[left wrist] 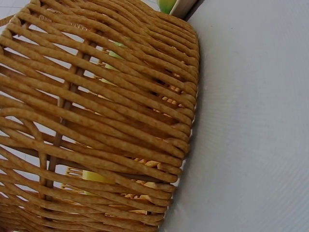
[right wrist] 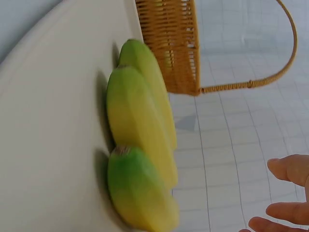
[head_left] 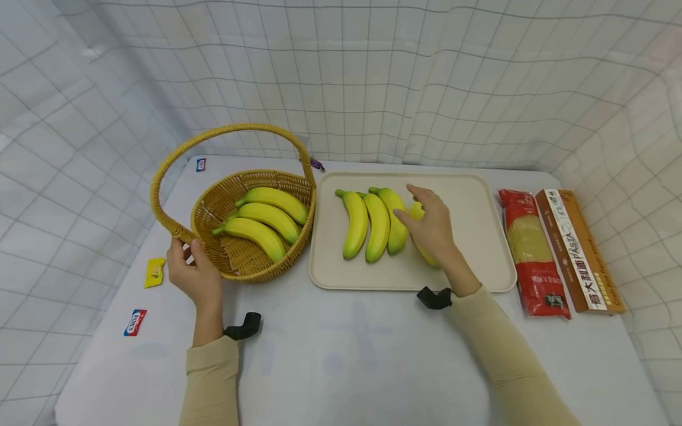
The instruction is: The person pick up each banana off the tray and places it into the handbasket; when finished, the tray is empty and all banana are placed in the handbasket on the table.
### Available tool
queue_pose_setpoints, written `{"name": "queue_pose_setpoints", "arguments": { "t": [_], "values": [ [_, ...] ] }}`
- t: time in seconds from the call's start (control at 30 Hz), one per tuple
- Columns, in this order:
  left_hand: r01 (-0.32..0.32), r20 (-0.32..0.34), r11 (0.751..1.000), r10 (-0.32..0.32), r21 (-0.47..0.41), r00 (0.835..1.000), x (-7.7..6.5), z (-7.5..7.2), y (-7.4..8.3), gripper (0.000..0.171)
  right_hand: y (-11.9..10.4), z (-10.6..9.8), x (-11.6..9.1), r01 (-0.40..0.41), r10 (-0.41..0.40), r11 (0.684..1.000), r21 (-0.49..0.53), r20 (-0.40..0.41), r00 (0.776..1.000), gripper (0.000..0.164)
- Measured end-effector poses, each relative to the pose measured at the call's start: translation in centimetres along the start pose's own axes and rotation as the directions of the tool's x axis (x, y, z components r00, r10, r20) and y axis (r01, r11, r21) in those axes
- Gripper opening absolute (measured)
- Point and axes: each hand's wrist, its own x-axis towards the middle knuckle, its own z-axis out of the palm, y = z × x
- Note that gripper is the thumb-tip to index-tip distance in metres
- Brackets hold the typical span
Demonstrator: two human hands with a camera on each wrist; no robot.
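My left hand [head_left: 194, 273] grips the wicker basket [head_left: 274, 273] where its tall handle meets the near left rim. Inside the basket lie three yellow-green bananas [head_left: 266, 220]. The left wrist view is filled by the woven basket side [left wrist: 120, 116], with yellow showing through the gaps. Over the beige tray [head_left: 469, 236] my right hand [head_left: 433, 228] hovers with fingers spread and nothing held. Beneath it lies a banana [head_left: 417, 210], partly hidden by the hand. Three more bananas [head_left: 377, 228] rest side by side to its left; in the right wrist view these bananas [right wrist: 137, 111] appear near my fingers [right wrist: 289, 169].
Right of the tray lie a red pasta packet [head_left: 533, 260] and a brown pasta box [head_left: 581, 251]. Small wrapped pieces, one yellow [head_left: 154, 273] and one blue-red [head_left: 135, 322], lie left of the basket. A white gridded curtain [head_left: 362, 83] surrounds the table.
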Motion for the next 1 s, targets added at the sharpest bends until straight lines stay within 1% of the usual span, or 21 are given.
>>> {"name": "queue_pose_setpoints", "arguments": {
  "t": [0.1,0.23,0.4,0.57,0.67,0.77,0.9,1.0],
  "values": [
    [-0.001,-0.005,1.0,0.001,0.004,1.0,0.1,-0.1,0.1,0.031,1.6,-1.5,-0.6,-0.046,0.046,0.999,-0.013,-0.021,0.999,0.057],
    [-0.001,-0.007,1.0,0.001,0.006,1.0,0.1,-0.1,0.0,0.03,3.2,-2.5,-1.4,-0.097,0.096,0.995,-0.011,-0.024,0.995,0.059],
    [-0.002,-0.003,1.0,0.002,0.007,1.0,0.1,-0.1,0.0,0.031,4.4,-2.7,-2.1,-0.139,0.138,0.99,-0.027,-0.024,0.99,0.059],
    [0.007,0.0,1.0,-0.007,0.01,1.0,0.0,-0.1,-0.1,0.031,4.9,-2.5,-2.2,-0.14,0.14,0.989,-0.042,-0.012,0.99,0.059],
    [0.011,0.001,1.0,-0.011,0.008,1.0,-0.1,-0.2,-0.2,0.031,5.0,-2.4,-2.2,-0.148,0.149,0.988,-0.05,0.008,0.989,0.06],
    [0.011,0.0,1.0,-0.011,0.011,1.0,0.0,-0.2,-0.2,0.032,5.1,-2.3,-2.3,-0.182,0.184,0.981,-0.064,0.038,0.982,0.063],
    [0.004,-0.002,1.0,-0.004,0.015,1.0,0.0,-0.1,-0.2,0.032,5.4,-2.0,-2.5,-0.234,0.242,0.968,-0.092,0.096,0.966,0.068],
    [-0.006,-0.005,1.0,0.006,0.016,1.0,0.0,0.0,-0.3,0.031,5.7,-1.6,-2.7,-0.256,0.272,0.959,-0.123,0.142,0.952,0.071]
  ]
}}
